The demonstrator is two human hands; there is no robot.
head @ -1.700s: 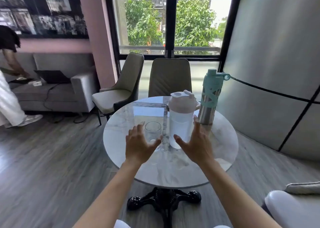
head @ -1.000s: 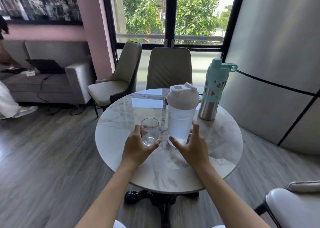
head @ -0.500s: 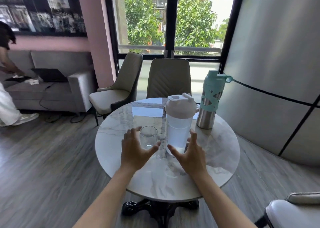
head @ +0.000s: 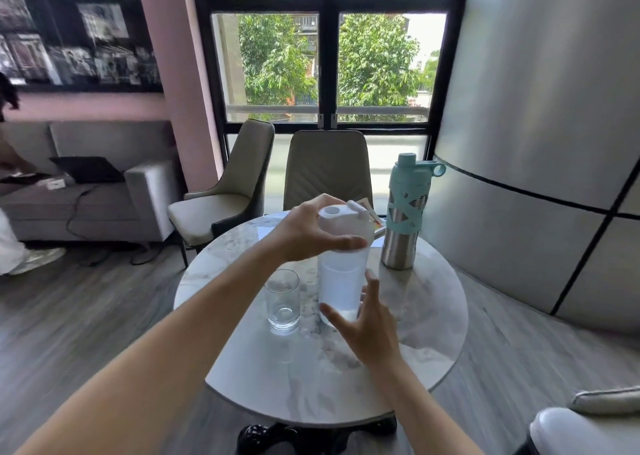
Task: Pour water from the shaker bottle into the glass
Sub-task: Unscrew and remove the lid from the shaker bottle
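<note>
White marble, veined in grey, makes the round table [head: 408, 337] in the middle of the frame, and the things sit toward its far half. The shaker bottle [head: 343, 281] stands upright just above the centre of the picture, a translucent cup with water in it and a white lid [head: 341, 224] whose flip cap stands open behind the spout. The left hand [head: 308, 231] comes in from the lower left and is wrapped over that lid from the left side, thumb across the front rim, fingers curled around the top. The right hand [head: 370, 323] reaches up from the lower right with its fingers spread around the bottom of the bottle; the thumb lies against the near side of the base, but whether the other fingers press the cup I cannot tell. The glass [head: 282, 300] stands upright just left of the bottle, clear, apart from both hands. Behind and to the right, near the table's far edge, stands a steel bottle [head: 405, 212] with a teal sleeve and cap. Two beige chairs [head: 327, 169] face the table from the window side, and a grey sofa [head: 93, 195] lies at the left of the frame.
</note>
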